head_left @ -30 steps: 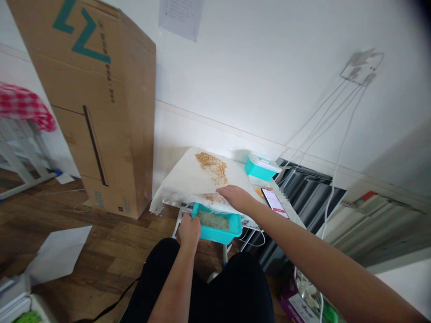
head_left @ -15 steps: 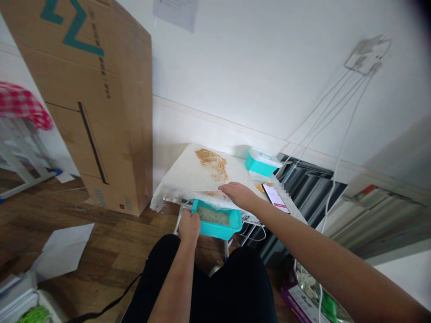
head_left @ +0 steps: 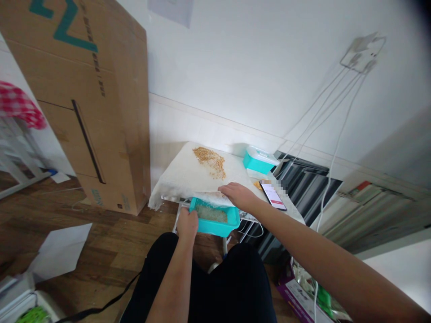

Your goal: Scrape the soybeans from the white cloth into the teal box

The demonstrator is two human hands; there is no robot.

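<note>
My left hand (head_left: 187, 223) grips the left end of an open turquoise plastic box (head_left: 215, 227), held at the table's front edge above my knees. Pale, grain-like material (head_left: 211, 214) covers its bottom. My right hand (head_left: 237, 194) is closed at the front edge of a white sheet (head_left: 175, 175), just above the box, with the fingertips pinching the sheet's edge. On the sheet, farther back, lies a spread of yellow-brown kernels (head_left: 209, 159), too small to name exactly. A second turquoise box (head_left: 258, 161) with a whitish lid stands at the back right.
A phone (head_left: 273, 195) lies on the table's right side. Left of the table stands a tall cardboard box (head_left: 114, 112). White cables hang from a wall socket (head_left: 362, 56) at the right, near dark stacked panels (head_left: 303, 184). A purple carton (head_left: 296, 296) sits on the floor.
The raised edge of the sheet at my right hand lies a little lower, with less of the grains behind it showing. The view has shifted slightly; both hands hold nearly the same places.
</note>
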